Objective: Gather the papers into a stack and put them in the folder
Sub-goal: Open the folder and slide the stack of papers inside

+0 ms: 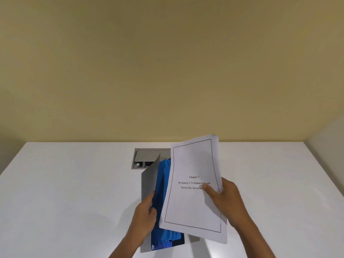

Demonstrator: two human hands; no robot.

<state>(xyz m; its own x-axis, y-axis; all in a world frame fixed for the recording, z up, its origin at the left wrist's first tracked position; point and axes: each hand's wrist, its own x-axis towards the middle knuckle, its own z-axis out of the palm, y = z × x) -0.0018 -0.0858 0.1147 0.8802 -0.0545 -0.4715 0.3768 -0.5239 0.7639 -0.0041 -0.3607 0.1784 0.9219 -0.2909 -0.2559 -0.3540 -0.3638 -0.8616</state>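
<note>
The papers (193,202) cover the right part of the folder (162,185), so its right wall and most of its blue pockets cannot be seen. They also hide the right end of the metal hatch (147,157) near the table's (65,192) far edge. The right hand (229,200) has its fingers behind the sheets; only the thumb shows, and it covers a few printed letters. The left hand (145,211) has fingertips tucked inside the folder. Both forearms are cut by the bottom edge.
</note>
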